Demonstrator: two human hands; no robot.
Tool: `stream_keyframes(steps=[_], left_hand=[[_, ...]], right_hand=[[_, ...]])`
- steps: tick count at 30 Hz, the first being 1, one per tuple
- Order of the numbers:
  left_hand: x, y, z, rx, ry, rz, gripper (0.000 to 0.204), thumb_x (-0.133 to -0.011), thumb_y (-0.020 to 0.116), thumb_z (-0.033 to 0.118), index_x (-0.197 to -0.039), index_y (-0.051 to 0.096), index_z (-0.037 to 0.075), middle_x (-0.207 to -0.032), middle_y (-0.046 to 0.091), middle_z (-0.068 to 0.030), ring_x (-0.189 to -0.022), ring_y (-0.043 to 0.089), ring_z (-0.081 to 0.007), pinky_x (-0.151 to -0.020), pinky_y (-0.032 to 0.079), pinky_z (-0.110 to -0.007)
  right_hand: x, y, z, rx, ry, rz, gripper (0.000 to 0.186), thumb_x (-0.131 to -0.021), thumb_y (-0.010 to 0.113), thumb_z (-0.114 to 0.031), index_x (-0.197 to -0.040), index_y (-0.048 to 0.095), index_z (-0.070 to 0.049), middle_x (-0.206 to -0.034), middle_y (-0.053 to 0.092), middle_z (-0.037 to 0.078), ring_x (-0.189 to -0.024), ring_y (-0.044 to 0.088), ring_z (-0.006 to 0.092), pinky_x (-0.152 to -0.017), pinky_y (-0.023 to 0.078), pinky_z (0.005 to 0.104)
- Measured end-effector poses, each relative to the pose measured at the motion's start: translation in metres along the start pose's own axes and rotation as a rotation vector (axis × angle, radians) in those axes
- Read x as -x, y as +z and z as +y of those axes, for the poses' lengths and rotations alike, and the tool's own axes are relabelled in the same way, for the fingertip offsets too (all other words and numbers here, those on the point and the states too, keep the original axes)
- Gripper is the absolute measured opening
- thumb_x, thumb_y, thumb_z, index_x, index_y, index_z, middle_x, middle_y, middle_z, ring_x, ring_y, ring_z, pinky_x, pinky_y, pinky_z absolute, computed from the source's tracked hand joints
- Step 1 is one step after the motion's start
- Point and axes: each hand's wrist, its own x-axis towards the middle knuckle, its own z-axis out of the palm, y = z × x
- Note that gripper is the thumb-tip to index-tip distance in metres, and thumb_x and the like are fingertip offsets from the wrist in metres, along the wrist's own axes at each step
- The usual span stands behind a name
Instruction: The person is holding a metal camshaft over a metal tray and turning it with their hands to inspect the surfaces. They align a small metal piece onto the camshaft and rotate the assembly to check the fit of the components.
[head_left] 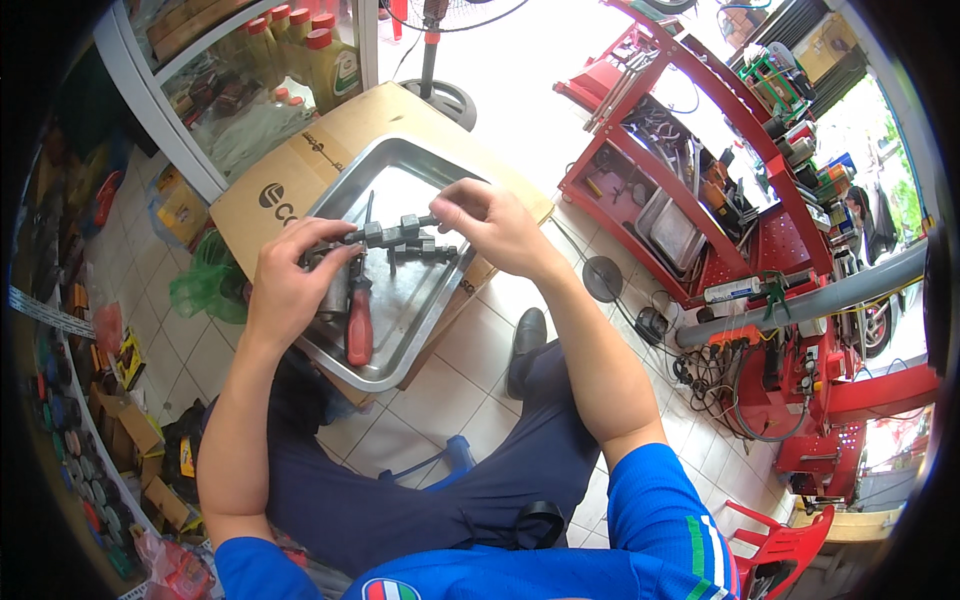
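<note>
Between my two hands is a dark metal shaft (394,233) with blocky lobes, held level over a metal tray (425,310). The fingers of my left hand (285,280) are closed round its left end. At its other end, my right hand (490,228) pinches the tip between thumb and fingers. A second, similar dark part (430,253) lies just below it in the tray. Close to my left hand is a screwdriver (360,325) with a red handle, pointing away from me. A grey metal cylinder (332,302) is partly hidden beside my left fingers.
The tray rests on a cardboard box (262,190) in front of my knees. Right of it stands a red tool cart (640,215) with tools. Bottles with red caps (330,70) fill a glass cabinet. Cables (700,375) and a red chair (785,545) are at the right.
</note>
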Motion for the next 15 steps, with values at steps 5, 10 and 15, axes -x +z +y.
stream_keyframes(steps=[5,10,15], left_hand=[[0.0,0.001,0.001,0.008,-0.014,-0.001,0.021,-0.087,0.077,0.005,-0.107,0.076,0.001,-0.102,0.075,-0.0075,-0.093,0.066,-0.0183,-0.086,0.05,-0.03],[0.0,0.0,-0.001,0.004,-0.003,0.005,0.021,-0.087,0.077,0.004,-0.107,0.075,0.0,-0.102,0.075,-0.0073,-0.092,0.066,-0.0179,-0.086,0.05,-0.03],[0.0,0.0,0.0,0.001,-0.007,-0.002,0.02,-0.087,0.077,0.004,-0.107,0.075,0.0,-0.102,0.075,-0.0073,-0.091,0.065,-0.0178,-0.086,0.05,-0.03]], right_hand=[[-0.001,0.0,-0.007,0.141,0.124,-0.029,0.039,-0.105,0.065,-0.035,-0.109,0.074,0.003,-0.093,0.073,0.008,-0.095,0.068,0.0138,-0.085,0.053,0.0304],[0.001,-0.002,-0.001,0.066,0.0,-0.038,0.04,-0.104,0.067,-0.037,-0.114,0.072,0.001,-0.097,0.073,0.007,-0.094,0.068,0.0134,-0.086,0.053,0.0302],[0.006,0.001,-0.003,-0.019,-0.155,0.053,0.044,-0.1,0.07,-0.04,-0.115,0.072,0.001,-0.093,0.075,0.008,-0.09,0.07,0.0138,-0.081,0.055,0.0302]])
